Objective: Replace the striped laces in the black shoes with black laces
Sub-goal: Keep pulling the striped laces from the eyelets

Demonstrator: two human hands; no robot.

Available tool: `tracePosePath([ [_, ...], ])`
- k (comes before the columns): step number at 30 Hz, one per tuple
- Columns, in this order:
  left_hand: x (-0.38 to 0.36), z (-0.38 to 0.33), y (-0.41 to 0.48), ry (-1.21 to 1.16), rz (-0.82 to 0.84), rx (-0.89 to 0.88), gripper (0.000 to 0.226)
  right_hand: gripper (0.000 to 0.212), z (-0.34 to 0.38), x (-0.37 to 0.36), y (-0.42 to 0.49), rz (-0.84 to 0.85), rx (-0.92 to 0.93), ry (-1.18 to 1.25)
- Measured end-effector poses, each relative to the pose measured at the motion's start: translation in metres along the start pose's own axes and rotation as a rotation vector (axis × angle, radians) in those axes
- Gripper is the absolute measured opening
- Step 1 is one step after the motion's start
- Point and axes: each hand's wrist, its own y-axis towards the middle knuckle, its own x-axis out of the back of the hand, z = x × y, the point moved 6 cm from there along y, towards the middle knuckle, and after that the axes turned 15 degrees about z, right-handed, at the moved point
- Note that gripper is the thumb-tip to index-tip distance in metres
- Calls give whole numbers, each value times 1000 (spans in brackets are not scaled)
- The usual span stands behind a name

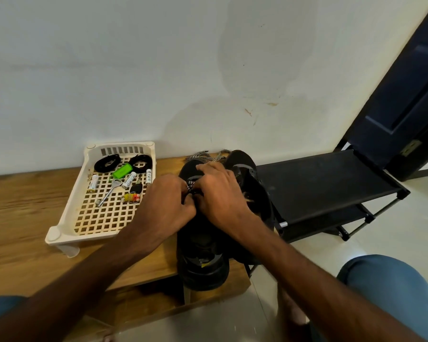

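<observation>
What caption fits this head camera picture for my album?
Left hand and right hand pinch the striped lace on a black shoe; black laces lie in the white tray.

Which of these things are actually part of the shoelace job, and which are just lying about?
Part of the job: black shoes; striped laces, gripped by the left hand and right hand; black laces coiled in the tray.

Just lying about: batteries; key; green tag; toy keyring; black rack.
</observation>
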Motion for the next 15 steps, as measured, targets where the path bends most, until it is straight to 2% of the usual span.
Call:
tracePosePath([
  [3,1,2,1,15,-12,7,18,19,-8,6,4,-2,17,88],
  [6,-1,3,2,48,-4,20,22,13,-28,19,2,-83,-27,331],
  [8,-2,4,3,58,0,28,25,11,-47,36,-10,-329,-114,511],
  [10,-2,5,3,52,4,35,25,7,-60,54,-29,-607,-183,532],
  [11,-2,6,3,47,3,40,25,8,-62,58,-35,-669,-200,504],
  [13,-3,7,3,37,-9,49,24,16,-61,56,-34,-586,-201,443],
  [15,-2,7,3,31,-30,62,22,39,-47,42,-25,-369,-166,365],
])
